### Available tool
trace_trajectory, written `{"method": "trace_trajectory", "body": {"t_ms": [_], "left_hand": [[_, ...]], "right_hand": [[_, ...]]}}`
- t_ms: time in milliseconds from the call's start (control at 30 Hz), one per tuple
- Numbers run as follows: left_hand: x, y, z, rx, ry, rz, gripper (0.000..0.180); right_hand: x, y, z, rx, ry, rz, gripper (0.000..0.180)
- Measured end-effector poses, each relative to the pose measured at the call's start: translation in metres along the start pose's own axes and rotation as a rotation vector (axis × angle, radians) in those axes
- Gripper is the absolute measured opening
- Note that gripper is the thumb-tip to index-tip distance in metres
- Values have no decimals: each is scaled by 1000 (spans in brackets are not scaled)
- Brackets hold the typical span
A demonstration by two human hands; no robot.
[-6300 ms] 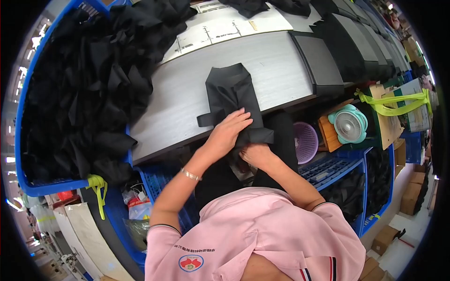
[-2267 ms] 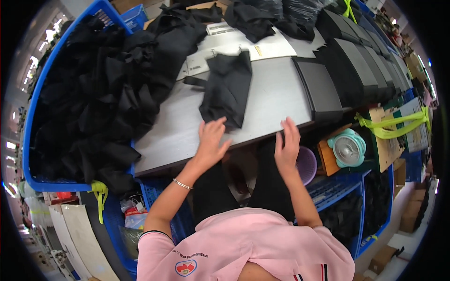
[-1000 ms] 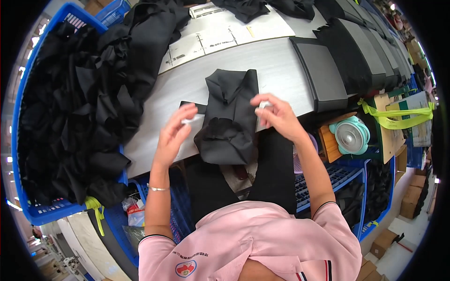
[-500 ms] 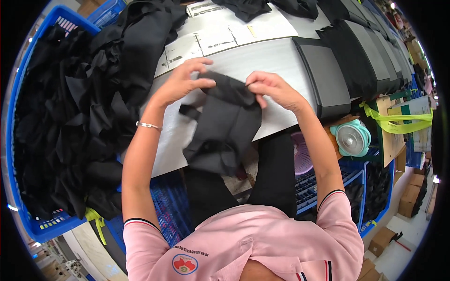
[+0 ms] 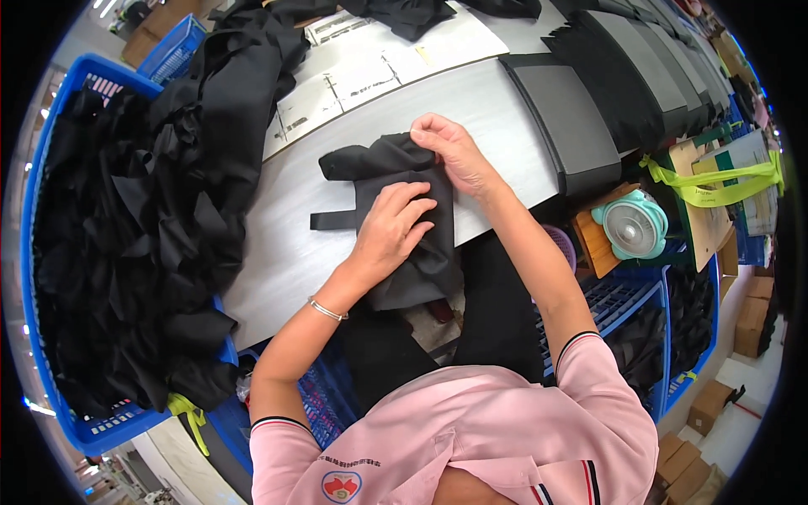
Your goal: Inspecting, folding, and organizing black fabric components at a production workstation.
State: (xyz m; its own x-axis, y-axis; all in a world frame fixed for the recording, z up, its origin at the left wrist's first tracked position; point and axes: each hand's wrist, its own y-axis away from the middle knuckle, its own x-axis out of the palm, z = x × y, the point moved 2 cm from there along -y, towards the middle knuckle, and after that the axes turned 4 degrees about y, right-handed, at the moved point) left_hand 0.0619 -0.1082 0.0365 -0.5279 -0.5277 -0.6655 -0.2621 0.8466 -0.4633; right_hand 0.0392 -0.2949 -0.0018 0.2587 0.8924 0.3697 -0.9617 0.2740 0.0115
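A black fabric piece lies on the light grey tabletop, its lower end hanging over the near edge. From its left side a short black strap sticks out, and above that a folded flap does too. My left hand rests on the middle of the fabric, fingers stretched and slightly spread. At the top right corner, my right hand pinches the fabric's edge between thumb and fingers.
To the left, a blue basket is heaped with black fabric. White printed boards lie at the table's far side. Grey-and-black panels are stacked at the right. A teal fan stands beside my right forearm.
My left hand has come down from the upper left of the fabric onto its middle. The fabric, held up and blurred before, now lies flatter on the table; my right hand still grips its corner.
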Motion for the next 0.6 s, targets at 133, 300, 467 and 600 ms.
{"method": "trace_trajectory", "body": {"t_ms": [133, 300, 467, 600], "left_hand": [[-15, 30, -9, -255, -22, -534, 45], [-24, 46, 13, -795, 905, -365, 61], [-14, 49, -7, -811, 1240, -15, 50], [-16, 48, -20, -801, 967, -75, 17]], "right_hand": [[-18, 16, 26, -87, -56, -32, 7], [-9, 22, 39, -142, -341, -14, 6], [4, 20, 20, -170, -402, -29, 11], [17, 19, 10, -225, -383, -62, 11]]}}
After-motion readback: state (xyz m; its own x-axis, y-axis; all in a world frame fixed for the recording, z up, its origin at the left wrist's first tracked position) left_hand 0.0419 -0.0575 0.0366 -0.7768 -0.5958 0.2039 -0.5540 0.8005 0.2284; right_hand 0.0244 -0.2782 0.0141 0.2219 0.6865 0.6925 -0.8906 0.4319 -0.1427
